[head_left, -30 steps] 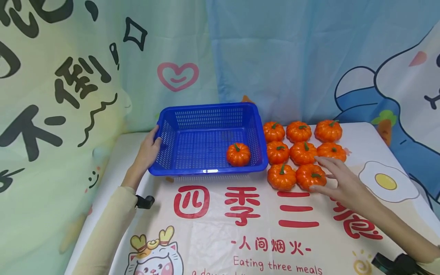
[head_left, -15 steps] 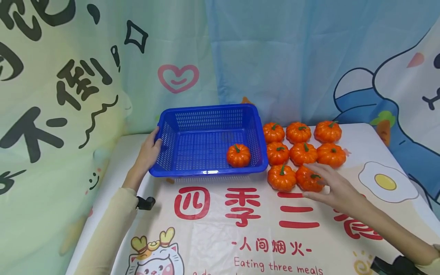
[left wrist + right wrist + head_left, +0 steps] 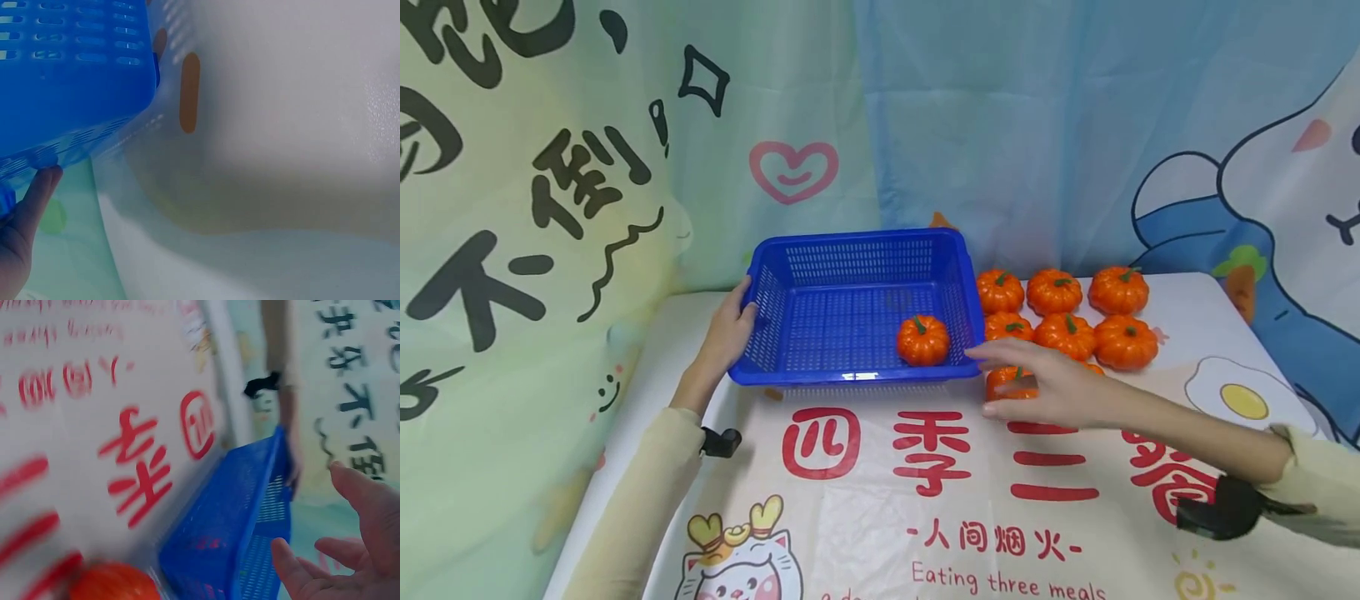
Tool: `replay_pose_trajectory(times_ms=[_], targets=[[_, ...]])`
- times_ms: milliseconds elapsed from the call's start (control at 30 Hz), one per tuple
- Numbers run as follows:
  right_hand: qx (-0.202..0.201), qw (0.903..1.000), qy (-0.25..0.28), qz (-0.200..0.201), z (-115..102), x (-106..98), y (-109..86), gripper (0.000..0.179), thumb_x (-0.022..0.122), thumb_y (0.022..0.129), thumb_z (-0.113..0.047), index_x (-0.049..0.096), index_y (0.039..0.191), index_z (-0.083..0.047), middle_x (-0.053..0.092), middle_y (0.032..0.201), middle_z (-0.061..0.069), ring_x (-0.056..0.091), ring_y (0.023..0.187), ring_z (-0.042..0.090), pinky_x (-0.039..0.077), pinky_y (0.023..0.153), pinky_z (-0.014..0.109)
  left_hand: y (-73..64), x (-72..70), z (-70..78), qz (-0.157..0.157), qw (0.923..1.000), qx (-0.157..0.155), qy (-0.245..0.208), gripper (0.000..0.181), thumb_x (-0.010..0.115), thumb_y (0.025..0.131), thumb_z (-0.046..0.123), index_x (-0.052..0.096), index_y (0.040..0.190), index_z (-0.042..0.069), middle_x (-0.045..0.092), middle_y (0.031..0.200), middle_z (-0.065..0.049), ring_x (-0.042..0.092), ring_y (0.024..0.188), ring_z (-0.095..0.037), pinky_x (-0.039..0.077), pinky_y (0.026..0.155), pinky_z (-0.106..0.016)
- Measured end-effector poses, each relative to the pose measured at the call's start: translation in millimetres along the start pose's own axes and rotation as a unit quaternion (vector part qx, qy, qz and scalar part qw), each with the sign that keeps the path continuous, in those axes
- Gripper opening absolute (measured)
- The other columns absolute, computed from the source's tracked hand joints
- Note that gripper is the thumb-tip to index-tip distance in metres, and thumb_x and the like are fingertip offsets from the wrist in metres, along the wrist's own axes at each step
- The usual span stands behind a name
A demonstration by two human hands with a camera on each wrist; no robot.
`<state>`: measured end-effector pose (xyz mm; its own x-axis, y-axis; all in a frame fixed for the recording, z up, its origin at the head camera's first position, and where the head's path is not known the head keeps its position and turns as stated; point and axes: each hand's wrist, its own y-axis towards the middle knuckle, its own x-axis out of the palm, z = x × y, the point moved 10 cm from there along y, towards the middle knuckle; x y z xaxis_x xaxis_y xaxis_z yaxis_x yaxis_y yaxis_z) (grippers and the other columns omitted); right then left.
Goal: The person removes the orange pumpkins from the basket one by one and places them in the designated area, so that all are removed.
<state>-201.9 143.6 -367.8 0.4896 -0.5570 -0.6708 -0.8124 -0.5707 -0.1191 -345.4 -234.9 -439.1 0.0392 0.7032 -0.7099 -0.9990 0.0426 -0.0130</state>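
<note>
A blue plastic basket (image 3: 850,377) with slotted sides stands on the table, one small orange pumpkin (image 3: 923,341) inside at its right. My left hand (image 3: 728,329) holds the basket by its left side; the left wrist view has a finger against the slotted wall. My right hand (image 3: 1045,385), fingers apart and holding nothing, is over the front-row pumpkins, its fingertips overlapping the basket's front right corner. The front-left pumpkin (image 3: 1006,382) shows between thumb and fingers. Another front pumpkin is mostly hidden behind this hand. In the right wrist view, the fingers (image 3: 350,487) are spread beside the basket.
Behind the right hand, more pumpkins (image 3: 1064,335) stand in close rows to the right of the basket. A printed cloth (image 3: 850,517) covers the table. Directly behind the table hangs a patterned curtain (image 3: 970,133).
My right hand has moved left, from the right front pumpkin to over the front-left one near the basket's corner. My left hand stays on the basket.
</note>
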Motion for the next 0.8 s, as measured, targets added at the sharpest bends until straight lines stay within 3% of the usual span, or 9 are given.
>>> replay_pose_trajectory(times_ms=[167, 367, 500, 800], targets=[[0.028, 0.9938, -0.084, -0.068, 2, 4, 67.9, 0.069, 0.067, 0.09, -0.037, 0.043, 0.144, -0.001, 0.042, 0.147, 0.023, 0.054, 0.126, 0.039, 0.053, 0.098, 0.047, -0.3, 0.0, -0.6, 0.003, 1.0, 0.001, 0.002, 0.057, 0.031, 0.103, 0.02, 0.015, 0.156, 0.008, 0.019, 0.161, -0.018, 0.018, 0.149, -0.039, 0.017, 0.122, -0.055], [0.075, 0.9654, -0.194, -0.157, 31, 24, 135.6, 0.065, 0.064, 0.092, -0.024, 0.039, 0.143, 0.008, 0.044, 0.147, 0.026, 0.039, 0.139, 0.04, 0.034, 0.115, 0.053, -0.1, 2.8, 1.9, 0.0, 1.0, 0.005, -0.002, 0.057, 0.031, 0.103, 0.02, 0.014, 0.156, 0.007, 0.018, 0.162, -0.018, 0.018, 0.149, -0.038, 0.017, 0.122, -0.054], [0.092, 0.9513, -0.227, -0.187, 39, 37, 158.3, 0.068, 0.068, 0.09, -0.02, 0.037, 0.147, 0.003, 0.045, 0.147, 0.024, 0.042, 0.138, 0.038, 0.034, 0.115, 0.051, 0.7, 1.4, 0.3, 0.0, 1.0, 0.004, -0.003, 0.057, 0.03, 0.103, 0.021, 0.014, 0.156, 0.009, 0.018, 0.162, -0.016, 0.017, 0.15, -0.037, 0.016, 0.122, -0.053], [0.115, 0.958, -0.209, -0.159, 36, 37, 169.5, 0.064, 0.072, 0.087, -0.022, 0.045, 0.143, -0.006, 0.046, 0.146, 0.021, 0.043, 0.135, 0.036, 0.038, 0.113, 0.051, 1.1, 2.2, -0.9, 0.0, 1.0, 0.001, -0.006, 0.057, 0.03, 0.104, 0.021, 0.013, 0.157, 0.01, 0.018, 0.162, -0.016, 0.017, 0.15, -0.037, 0.016, 0.122, -0.054]])
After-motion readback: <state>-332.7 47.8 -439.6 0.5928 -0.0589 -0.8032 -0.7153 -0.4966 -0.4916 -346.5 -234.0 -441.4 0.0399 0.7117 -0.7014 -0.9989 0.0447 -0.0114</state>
